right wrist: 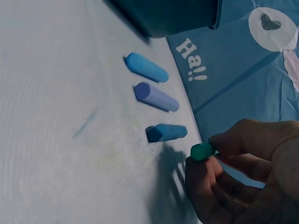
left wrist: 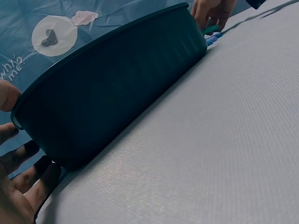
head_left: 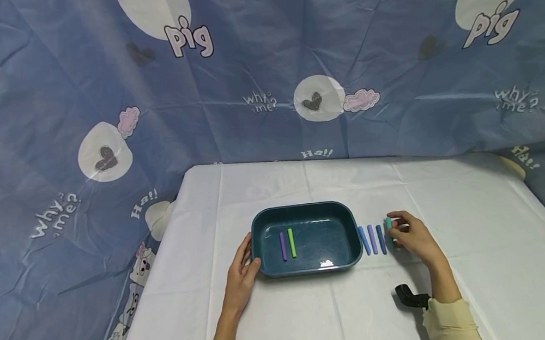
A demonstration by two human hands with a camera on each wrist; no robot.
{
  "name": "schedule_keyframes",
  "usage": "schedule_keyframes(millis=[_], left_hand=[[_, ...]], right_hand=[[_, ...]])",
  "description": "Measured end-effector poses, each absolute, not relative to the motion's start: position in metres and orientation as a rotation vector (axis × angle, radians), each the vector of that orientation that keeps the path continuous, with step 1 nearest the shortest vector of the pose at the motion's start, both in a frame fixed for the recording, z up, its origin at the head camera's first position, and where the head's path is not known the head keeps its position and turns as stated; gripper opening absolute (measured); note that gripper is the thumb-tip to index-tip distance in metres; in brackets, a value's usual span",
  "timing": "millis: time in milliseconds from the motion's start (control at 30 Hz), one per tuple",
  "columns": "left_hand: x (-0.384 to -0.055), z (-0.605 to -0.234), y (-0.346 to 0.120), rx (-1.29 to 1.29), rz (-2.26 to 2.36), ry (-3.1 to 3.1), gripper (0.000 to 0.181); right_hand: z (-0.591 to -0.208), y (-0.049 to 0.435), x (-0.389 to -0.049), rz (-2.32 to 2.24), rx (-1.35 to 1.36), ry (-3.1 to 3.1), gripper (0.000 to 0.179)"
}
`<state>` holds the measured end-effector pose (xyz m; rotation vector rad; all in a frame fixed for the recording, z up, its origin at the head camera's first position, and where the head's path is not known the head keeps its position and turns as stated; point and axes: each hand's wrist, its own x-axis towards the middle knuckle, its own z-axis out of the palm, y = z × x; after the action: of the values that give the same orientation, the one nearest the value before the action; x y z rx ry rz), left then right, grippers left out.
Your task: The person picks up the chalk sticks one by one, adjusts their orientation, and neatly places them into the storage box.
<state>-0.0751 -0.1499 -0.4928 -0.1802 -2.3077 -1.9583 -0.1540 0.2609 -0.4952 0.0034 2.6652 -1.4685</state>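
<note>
At the left end of a dark teal tray [head_left: 328, 267], my left hand [head_left: 239, 277] grips the side, thumb at the rim and fingers along the outer wall. Inside the tray lie a purple chalk stick [head_left: 282, 246] and a light green chalk stick [head_left: 291, 243]. My right hand [head_left: 413, 236] pinches a green chalk stick [right wrist: 203, 151] between thumb and fingers, to the right of the tray. Between that hand and the tray lie a light blue chalk stick [right wrist: 147, 67], a lavender one [right wrist: 158, 98] and a dark blue one [right wrist: 167, 132], side by side.
White cloth [head_left: 302, 320] covers the table. A blue printed curtain [head_left: 252, 57] hangs behind it and down the left side. A faint blue streak [right wrist: 85, 122] marks the cloth near the chalk sticks. Black wrist devices [head_left: 412, 296] sit at both sleeves.
</note>
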Motion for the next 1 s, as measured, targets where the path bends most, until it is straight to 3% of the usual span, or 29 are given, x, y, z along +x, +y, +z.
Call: schedule_keyframes(millis=[1000], left_hand=[[-0.075,-0.493,-0.150,-0.157,-1.967,-2.326,0.058]], right_hand=[[-0.470,0.231,-0.154,-1.576,-0.146,2.630,0.043]])
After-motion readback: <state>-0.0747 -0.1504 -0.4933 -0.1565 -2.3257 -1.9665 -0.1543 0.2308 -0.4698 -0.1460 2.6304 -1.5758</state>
